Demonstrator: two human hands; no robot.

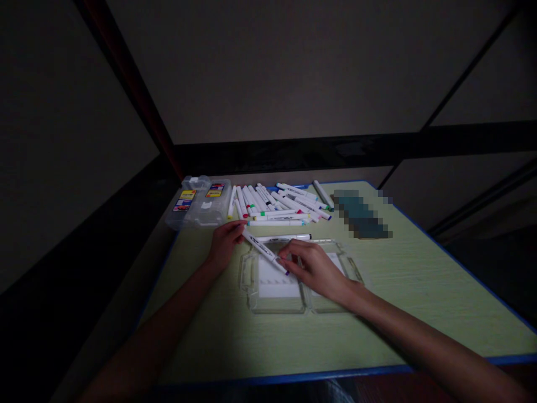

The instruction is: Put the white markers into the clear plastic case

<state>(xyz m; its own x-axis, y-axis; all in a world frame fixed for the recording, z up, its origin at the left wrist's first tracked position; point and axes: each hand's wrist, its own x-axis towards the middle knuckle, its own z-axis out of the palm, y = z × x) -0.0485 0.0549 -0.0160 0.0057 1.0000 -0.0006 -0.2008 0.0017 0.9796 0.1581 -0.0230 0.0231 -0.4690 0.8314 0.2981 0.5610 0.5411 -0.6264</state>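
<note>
A white marker point(264, 249) with a purple end slants above a clear plastic case point(277, 305). My left hand point(225, 243) pinches its upper left end. The fingers of my right hand point(312, 266) close around the marker near its purple end. Beneath them the case lies unfolded on the table, with white inserts point(279, 288) in its two halves. Just behind the case rests a marker with a dark end point(289, 238). Farther back, a marker with light blue ends point(274, 223) lies crosswise.
Several white markers with coloured ends point(272, 201) are piled at the back of the table point(201, 341). Closed clear cases with labels point(197, 204) stand at the back left. A pixelated teal object point(361, 215) lies at the right. The table has a blue edge.
</note>
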